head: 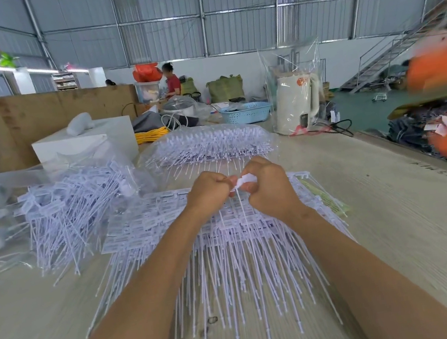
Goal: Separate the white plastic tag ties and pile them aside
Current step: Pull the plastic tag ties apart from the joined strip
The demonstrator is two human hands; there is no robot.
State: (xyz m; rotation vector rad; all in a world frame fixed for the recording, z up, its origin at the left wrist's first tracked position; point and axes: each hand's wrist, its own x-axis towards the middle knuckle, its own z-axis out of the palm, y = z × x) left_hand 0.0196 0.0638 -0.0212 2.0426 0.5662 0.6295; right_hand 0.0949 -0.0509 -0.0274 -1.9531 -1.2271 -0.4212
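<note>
Both hands raised together over the sheet of joined ties, each pinching the same white tag tie.

The left hand (pixel 208 193) and right hand (pixel 269 188) meet knuckle to knuckle, fingers curled on a tag tie (pixel 243 181) whose stem hangs down between them. Beneath lies the sheet of joined ties (pixel 216 246) on the pale wooden counter (pixel 399 230). A loose pile of separated ties (pixel 71 203) sits to the left; a bagged bundle (pixel 209 143) lies beyond. Corrugated metal walls enclose the workshop.
</note>
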